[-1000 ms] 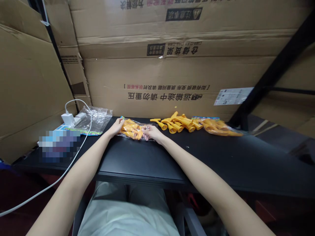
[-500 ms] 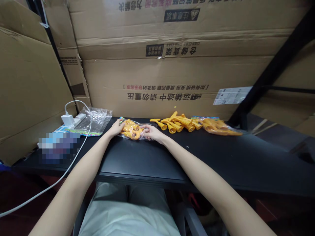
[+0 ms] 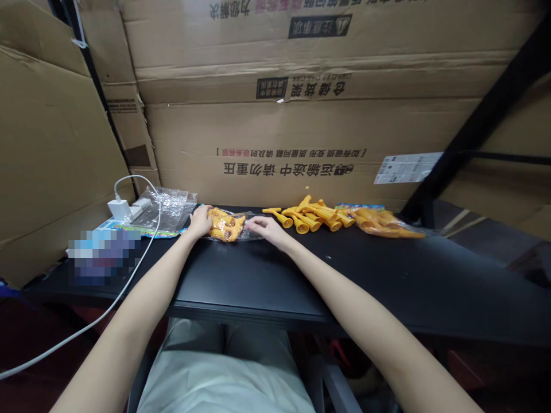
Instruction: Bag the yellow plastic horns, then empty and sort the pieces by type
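Observation:
A clear plastic bag [image 3: 224, 225] with several yellow-orange, horn-shaped plastic pieces inside lies on the black table in front of me. My left hand [image 3: 200, 221] is closed on the bag's left end, its fingertips partly hidden behind the bag. At the right end, my right hand [image 3: 264, 229] pinches the clear film between thumb and fingers. Just right of that hand rests a loose pile of yellow-orange horn-shaped pieces [image 3: 316, 215] with flared, hollow ends. Beyond the pile lies another filled bag [image 3: 383, 222] of similar pieces.
Empty clear bags [image 3: 172, 209] with colourful headers lie at the left, beside a white charger [image 3: 118, 209]. Its white cable [image 3: 142, 258] runs over the table's front edge. A blurred-out item [image 3: 103, 255] sits nearby. Cardboard [image 3: 267, 126] walls the back of the black table [image 3: 267, 281].
The bag with its pieces has shifted slightly left, together with my left hand. My right hand now pinches nearer the bag's film end, with the pieces farther from its fingers.

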Motion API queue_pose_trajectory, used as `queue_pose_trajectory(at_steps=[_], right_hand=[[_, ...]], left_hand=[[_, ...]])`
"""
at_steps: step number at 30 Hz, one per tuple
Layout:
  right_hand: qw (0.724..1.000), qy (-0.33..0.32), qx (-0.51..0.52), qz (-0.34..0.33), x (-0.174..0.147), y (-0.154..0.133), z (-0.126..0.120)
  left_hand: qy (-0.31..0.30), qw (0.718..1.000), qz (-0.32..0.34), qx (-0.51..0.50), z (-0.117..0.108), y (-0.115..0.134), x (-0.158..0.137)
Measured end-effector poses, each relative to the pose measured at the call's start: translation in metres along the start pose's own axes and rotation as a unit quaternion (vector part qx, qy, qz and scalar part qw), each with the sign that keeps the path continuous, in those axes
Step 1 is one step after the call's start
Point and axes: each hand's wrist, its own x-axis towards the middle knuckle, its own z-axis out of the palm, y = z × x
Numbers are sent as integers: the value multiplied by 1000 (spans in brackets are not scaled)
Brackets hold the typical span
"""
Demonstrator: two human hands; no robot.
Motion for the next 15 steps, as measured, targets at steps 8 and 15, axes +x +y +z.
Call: queue_pose_trajectory(at_steps=[8, 15], right_hand=[[957, 95, -275, -14, 3, 12, -4], [879, 224, -419, 32, 0, 12, -16]], left_hand=[[-35, 999, 32, -10, -10, 8, -2], [-59, 997, 15, 36, -15, 17, -7]])
